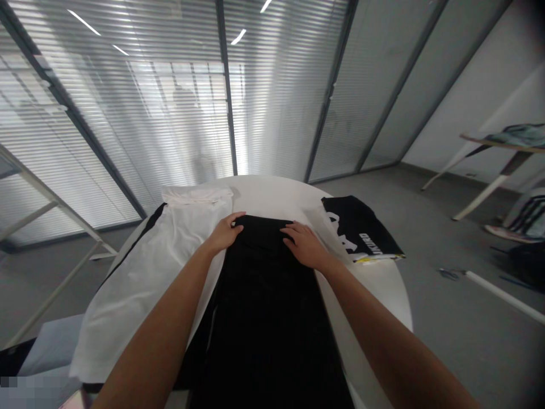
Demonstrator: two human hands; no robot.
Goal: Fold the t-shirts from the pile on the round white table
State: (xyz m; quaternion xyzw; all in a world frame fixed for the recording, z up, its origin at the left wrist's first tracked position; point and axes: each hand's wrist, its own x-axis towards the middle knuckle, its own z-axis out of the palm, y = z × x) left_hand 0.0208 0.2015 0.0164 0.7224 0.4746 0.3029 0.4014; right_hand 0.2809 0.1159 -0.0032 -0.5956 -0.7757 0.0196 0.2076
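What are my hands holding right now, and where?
Both hands, left and right, rest on the far edge of the black garment; a true grip cannot be told.

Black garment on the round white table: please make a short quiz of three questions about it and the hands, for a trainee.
1. True or false: both hands rest on the far edge of the black garment.
2. Which lies directly left of the black garment? A) white garment B) folded black shirt with white print C) a shoe
3. Fill in: the folded black shirt lies near the table's ____ edge.

Key
1. True: the left hand and the right hand both lie flat on that edge.
2. A, the white garment.
3. Right; the white table shows bare beyond the hands.
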